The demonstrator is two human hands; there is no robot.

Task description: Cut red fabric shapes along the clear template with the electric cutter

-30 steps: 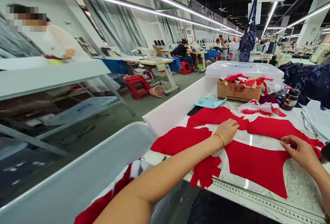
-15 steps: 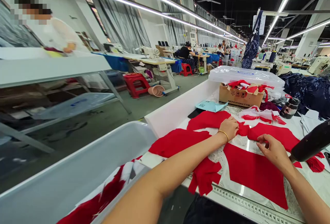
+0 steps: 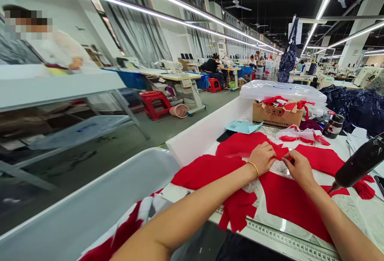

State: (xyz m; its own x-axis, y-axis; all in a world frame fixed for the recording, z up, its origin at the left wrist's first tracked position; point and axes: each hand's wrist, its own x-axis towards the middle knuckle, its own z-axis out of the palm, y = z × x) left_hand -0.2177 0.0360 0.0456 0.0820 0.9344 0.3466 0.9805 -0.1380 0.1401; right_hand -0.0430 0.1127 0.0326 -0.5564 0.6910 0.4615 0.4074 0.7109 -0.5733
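Observation:
On the white table, my left hand [image 3: 263,157] is closed on the edge of a red fabric piece [image 3: 240,144]. Close beside it, my right hand [image 3: 298,166] pinches the same bit of red cloth between thumb and finger. Nearer me lies a larger flat red panel [image 3: 292,203], partly under my right forearm. Another red panel [image 3: 207,169] is spread to the left, and one more red piece [image 3: 319,159] lies beyond my right hand. Small red strips [image 3: 238,209] hang over the table's front edge.
A measuring tape [image 3: 288,239] runs along the front edge. A black tool with a pointed tip [image 3: 357,165] juts in from the right. Behind stand a cardboard box [image 3: 276,115] of scraps and a dark jar [image 3: 333,127]. A grey bin [image 3: 90,197] is at left; a person [image 3: 66,49] works beyond.
My right hand has moved left and closed on the red cloth beside my left hand. My left hand has come slightly nearer me. The camera view has shifted a little.

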